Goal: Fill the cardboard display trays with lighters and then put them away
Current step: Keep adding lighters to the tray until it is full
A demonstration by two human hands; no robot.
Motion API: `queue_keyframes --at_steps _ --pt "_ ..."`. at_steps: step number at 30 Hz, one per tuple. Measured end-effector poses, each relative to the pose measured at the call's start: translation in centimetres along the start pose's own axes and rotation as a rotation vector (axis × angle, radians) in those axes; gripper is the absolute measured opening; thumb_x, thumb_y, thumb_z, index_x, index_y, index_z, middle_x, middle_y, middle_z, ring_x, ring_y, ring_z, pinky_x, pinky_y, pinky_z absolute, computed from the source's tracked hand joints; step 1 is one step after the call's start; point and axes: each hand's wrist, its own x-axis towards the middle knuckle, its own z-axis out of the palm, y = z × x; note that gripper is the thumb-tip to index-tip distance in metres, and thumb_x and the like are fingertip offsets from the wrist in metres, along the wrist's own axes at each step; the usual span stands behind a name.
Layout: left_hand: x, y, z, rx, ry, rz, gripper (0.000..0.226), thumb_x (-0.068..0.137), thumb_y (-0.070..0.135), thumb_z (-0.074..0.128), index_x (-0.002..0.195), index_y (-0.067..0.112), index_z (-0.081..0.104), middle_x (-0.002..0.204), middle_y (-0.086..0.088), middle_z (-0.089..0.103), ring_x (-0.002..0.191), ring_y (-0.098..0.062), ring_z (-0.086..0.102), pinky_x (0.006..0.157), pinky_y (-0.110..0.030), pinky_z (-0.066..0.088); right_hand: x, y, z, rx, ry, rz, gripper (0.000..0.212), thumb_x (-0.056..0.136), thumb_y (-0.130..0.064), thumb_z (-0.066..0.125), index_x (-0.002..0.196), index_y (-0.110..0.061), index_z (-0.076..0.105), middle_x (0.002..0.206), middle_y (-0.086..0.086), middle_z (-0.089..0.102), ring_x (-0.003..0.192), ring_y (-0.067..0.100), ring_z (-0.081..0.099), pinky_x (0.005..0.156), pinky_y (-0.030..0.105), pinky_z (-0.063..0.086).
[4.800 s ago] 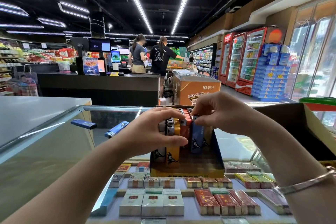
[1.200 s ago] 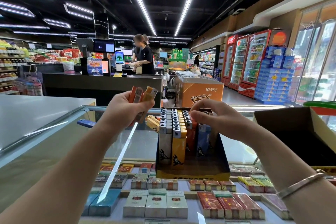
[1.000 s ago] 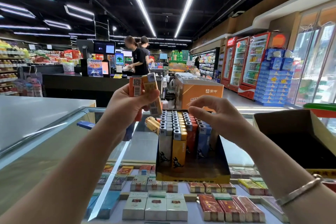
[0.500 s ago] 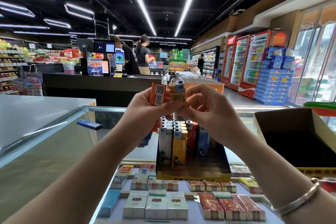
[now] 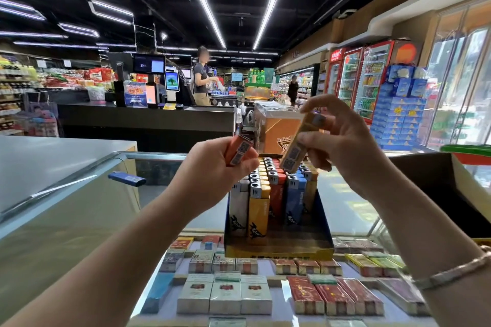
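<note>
Right hand (image 5: 342,146) pinches yellow plastic lighter (image 5: 299,147); left hand (image 5: 212,167) grips orange plastic lighter (image 5: 239,151). Lower each upright, striker up, into blue-and-yellow cardboard display tray (image 5: 279,249).

Little is legible. The lighters (image 5: 257,210) standing in the cardboard display tray (image 5: 279,248) carry a small script logo beside a kangaroo figure, too blurred to spell. The orange carton (image 5: 276,133) behind bears Chinese characters that cannot be read.

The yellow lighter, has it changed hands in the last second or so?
Yes. The yellow lighter went from the left hand to the right hand, now held above the right side of the display tray.
</note>
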Motion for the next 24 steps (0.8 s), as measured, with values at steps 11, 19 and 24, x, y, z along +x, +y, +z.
queue_keyframes --at_steps 11,19,24 --pt "0.0 -0.9 0.1 0.089 -0.019 -0.004 0.007 0.080 0.030 0.064 0.073 0.028 0.062 0.068 0.007 0.065 0.064 -0.008 0.063 0.067 -0.031 0.055 0.4 0.2 -3.8 0.097 -0.067 0.155 0.005 0.072 -0.006 0.063 0.074 -0.009 0.060 0.066 0.014 0.064 0.044 0.017 0.051 0.036 0.020 0.040" --pt "0.1 -1.2 0.3 0.069 -0.008 -0.021 0.013 0.080 0.027 0.065 0.071 0.034 0.060 0.068 0.012 0.064 0.066 -0.003 0.062 0.062 -0.014 0.049 0.3 -0.3 -4.4 -0.215 -0.177 0.277 0.019 0.060 0.005 0.048 0.075 -0.007 0.052 0.062 0.004 0.062 0.054 0.009 0.052 0.043 0.014 0.039" --pt "0.0 -1.2 0.3 0.061 -0.012 -0.036 0.013 0.081 0.027 0.065 0.071 0.034 0.059 0.068 0.010 0.064 0.066 -0.004 0.062 0.062 -0.016 0.051 0.1 0.4 -3.2 -0.418 -0.304 0.333 0.028 0.075 0.017 0.052 0.088 -0.008 0.055 0.082 0.012 0.057 0.067 0.015 0.050 0.058 0.025 0.043"
